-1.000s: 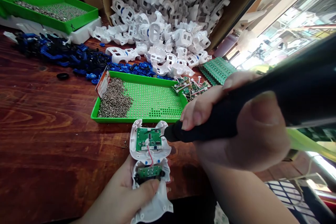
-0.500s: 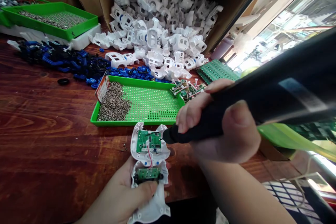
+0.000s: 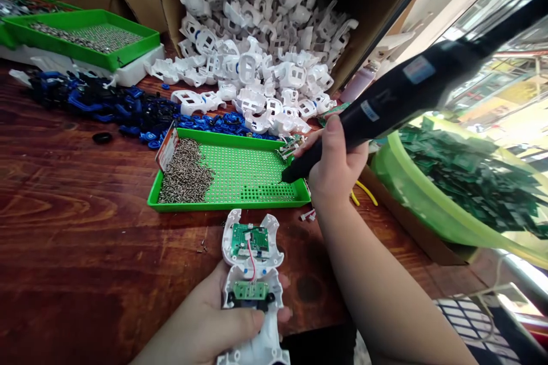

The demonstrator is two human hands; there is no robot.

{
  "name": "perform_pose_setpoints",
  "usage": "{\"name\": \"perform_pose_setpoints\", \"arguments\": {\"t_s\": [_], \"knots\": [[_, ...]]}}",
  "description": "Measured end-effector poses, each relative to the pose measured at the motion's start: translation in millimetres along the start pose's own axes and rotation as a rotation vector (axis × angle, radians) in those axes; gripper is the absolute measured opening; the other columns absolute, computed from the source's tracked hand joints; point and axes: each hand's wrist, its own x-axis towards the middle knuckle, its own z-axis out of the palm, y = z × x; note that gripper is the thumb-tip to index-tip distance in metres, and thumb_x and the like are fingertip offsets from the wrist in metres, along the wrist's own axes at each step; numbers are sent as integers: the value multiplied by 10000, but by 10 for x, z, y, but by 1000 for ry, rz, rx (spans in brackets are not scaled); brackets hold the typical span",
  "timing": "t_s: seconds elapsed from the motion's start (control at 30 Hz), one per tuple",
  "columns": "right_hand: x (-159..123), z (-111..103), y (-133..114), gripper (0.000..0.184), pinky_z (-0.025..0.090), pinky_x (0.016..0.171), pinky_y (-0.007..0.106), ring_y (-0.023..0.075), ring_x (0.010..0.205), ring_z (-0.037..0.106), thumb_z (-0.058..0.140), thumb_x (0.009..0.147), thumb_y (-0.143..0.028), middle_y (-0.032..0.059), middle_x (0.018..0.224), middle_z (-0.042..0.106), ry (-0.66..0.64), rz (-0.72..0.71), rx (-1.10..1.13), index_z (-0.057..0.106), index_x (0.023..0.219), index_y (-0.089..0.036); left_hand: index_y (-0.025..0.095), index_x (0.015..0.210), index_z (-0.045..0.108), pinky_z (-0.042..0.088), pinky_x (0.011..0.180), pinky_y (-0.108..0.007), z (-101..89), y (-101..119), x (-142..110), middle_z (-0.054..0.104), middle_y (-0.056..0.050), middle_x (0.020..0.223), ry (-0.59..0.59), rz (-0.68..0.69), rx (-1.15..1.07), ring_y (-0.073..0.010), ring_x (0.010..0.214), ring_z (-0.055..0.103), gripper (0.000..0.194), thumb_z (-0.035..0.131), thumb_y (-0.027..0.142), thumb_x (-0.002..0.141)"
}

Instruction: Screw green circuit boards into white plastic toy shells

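My left hand [image 3: 214, 316] is closed around a white plastic housing [image 3: 252, 336], thumb across its lower part. Inside the housing lie an upper green circuit board [image 3: 257, 239] and a smaller lower board [image 3: 250, 291], joined by a thin red and white wire. My right hand [image 3: 336, 165] grips a black electric screwdriver [image 3: 385, 94]. Its tip points down at the right end of a green screw tray [image 3: 229, 205], over the perforated plate. A heap of small screws [image 3: 184, 177] fills the tray's left end.
White plastic shells [image 3: 257, 63] spill from a cardboard box at the back. Blue and black parts [image 3: 107, 100] lie behind the tray. A yellow-green basin [image 3: 385, 154] of circuit boards stands at right, near yellow-handled pliers [image 3: 366, 193]. Another green tray [image 3: 115, 60] sits back left. Loose screws [image 3: 202, 247] dot the table.
The electric screwdriver has moved from the upper circuit board up and away to the screw tray's right end. My left hand and the housing have shifted slightly right and down in view.
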Motion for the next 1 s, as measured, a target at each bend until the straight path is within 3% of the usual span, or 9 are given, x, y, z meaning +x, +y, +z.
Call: {"name": "perform_pose_setpoints", "arguments": {"t_s": [0.17,0.37,0.57,0.77,0.93,0.97,1.0], "knots": [[17,-3,70,155,391,355,213,80,354,478,584,794,-367,-85,493,504,14,-32,73,514,820,-231,134,1065,591,509,713,-328,9,2,-12,715,-121,995,18,-13,17,-324,896,671,621,848,137,499],[10,12,93,173,390,340,215,86,343,479,591,785,-390,-83,485,511,2,-20,79,516,803,-235,119,1031,593,526,720,-324,-1,-16,6,724,-78,886,19,3,36,-298,849,684,543,825,91,541],[-12,36,40,130,402,333,222,86,338,470,599,775,-331,-84,485,505,-9,-27,71,510,757,-237,124,1034,583,529,661,-284,33,3,-10,716,-84,920,53,20,60,-260,835,683,471,769,60,605],[6,58,51,133,378,309,228,86,335,472,606,766,-322,-79,522,499,27,-25,58,499,770,-244,143,1034,596,505,668,-262,-33,-62,10,697,-67,865,-25,74,67,-192,775,655,387,720,98,670],[4,48,-381,102,346,310,233,91,339,451,535,806,-273,-70,454,459,159,-62,64,512,715,-230,163,982,637,490,686,-271,-56,-99,18,689,-52,852,-25,129,58,-177,751,641,310,691,87,687],[-13,22,-516,128,343,303,243,96,336,438,509,823,-294,-65,443,446,148,-41,76,527,712,-232,163,965,643,489,689,-270,-51,-100,18,688,-48,836,-20,137,54,-175,750,639,288,682,80,692],[-38,-13,-650,160,361,300,263,108,331,429,508,827,-336,-60,430,436,50,46,97,528,699,-243,166,965,645,488,691,-271,-45,-99,18,688,-43,826,-16,143,42,-174,750,639,287,674,71,696]]}}
